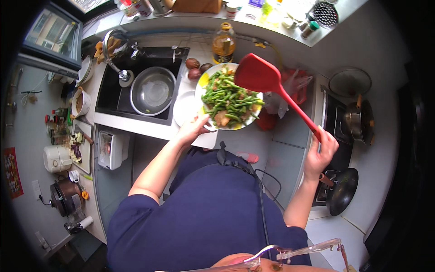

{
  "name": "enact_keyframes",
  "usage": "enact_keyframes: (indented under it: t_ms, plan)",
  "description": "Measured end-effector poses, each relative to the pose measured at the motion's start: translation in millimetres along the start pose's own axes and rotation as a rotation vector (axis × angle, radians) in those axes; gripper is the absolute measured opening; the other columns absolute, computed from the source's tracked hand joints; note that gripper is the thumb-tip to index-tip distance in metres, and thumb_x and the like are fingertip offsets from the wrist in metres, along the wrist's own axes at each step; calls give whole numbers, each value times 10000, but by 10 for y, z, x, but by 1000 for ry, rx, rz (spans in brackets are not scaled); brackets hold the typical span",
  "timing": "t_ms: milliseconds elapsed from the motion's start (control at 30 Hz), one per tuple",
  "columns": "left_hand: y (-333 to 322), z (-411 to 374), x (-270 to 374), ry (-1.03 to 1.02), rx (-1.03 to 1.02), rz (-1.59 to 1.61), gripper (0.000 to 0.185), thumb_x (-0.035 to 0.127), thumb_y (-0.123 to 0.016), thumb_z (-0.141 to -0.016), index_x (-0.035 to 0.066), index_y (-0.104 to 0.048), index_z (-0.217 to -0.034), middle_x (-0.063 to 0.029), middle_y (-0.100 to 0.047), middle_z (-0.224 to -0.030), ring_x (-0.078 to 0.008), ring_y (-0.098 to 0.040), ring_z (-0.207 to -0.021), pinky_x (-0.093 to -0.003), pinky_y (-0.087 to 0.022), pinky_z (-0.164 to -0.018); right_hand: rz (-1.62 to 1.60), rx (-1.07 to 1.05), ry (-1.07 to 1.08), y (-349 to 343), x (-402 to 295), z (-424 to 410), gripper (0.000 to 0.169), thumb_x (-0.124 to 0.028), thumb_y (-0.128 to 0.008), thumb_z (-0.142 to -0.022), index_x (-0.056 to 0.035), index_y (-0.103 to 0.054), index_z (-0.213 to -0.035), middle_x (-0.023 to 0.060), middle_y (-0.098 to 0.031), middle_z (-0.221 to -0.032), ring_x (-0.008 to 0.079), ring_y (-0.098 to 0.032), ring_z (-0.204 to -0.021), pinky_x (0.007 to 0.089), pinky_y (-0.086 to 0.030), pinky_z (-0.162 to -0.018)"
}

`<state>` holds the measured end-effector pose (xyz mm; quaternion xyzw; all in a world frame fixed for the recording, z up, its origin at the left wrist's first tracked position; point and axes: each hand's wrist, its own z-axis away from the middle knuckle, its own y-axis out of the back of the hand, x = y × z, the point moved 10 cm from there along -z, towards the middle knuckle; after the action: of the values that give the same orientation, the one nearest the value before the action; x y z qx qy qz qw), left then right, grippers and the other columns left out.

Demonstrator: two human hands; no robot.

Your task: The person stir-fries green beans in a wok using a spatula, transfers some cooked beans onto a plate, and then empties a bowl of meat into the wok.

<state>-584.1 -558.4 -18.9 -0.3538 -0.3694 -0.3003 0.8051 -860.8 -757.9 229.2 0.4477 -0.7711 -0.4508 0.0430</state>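
Observation:
My left hand [196, 129] grips the near left rim of a white and yellow plate [204, 80] heaped with cooked green beans [228, 98] and pieces that look like meat. The plate is up over the counter's right end, beside the sink. In my right hand [322, 149] is the handle of a red spatula [257, 73]; its broad blade is raised over the plate's upper right edge. Whether the blade touches the food cannot be told. A white plate [183, 105] lies partly hidden behind the plate of beans. On the stove at the right rests a black wok [343, 192].
A metal basin [153, 91] sits in the black sink [114, 98] under the faucet [108, 51]. An oil bottle [223, 44] stands behind the plates, near several dark red round fruits or vegetables [194, 73]. A steel pot [355, 119] occupies the stove's far end. The left counter holds a cutting board [86, 159].

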Motion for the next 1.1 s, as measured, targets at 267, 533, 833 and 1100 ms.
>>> enact_keyframes:
  t_ms: [267,533,833,1100]
  plan:
    - [1070,416,-566,-45,130,202,349,246,-481,-943,-29,-458,-1157,-104,-585,-1028,-169,-606,-891,-305,-523,-786,-348,-271,-138,-1178,-580,170,241,-36,-630,-806,-49,-617,-1047,55,-578,-940,197,-509,-919,291,-402,-847]
    - [1393,155,-1008,-58,88,261,389,263,-462,-948,-46,-443,-1184,-135,-593,-1078,-203,-609,-951,-353,-523,-820,-383,-397,-181,-1512,-808,343,261,-47,-639,-801,-52,-611,-1060,49,-579,-914,192,-513,-904,291,-413,-840]
    - [1449,-106,-1073,-19,79,230,363,265,-452,-953,-26,-470,-1170,-127,-606,-1057,-199,-611,-945,-363,-521,-824,-275,-372,-241,-1457,-697,520,272,-57,-647,-796,-60,-615,-1066,49,-599,-936,202,-522,-921,302,-418,-852]
    - [1556,-146,-1071,6,92,177,368,287,-453,-952,-23,-488,-1148,-123,-610,-1041,-210,-617,-922,-368,-523,-823,-574,-283,-547,-1422,-161,846,261,-63,-638,-814,-45,-618,-1074,37,-607,-978,155,-544,-913,272,-436,-842]
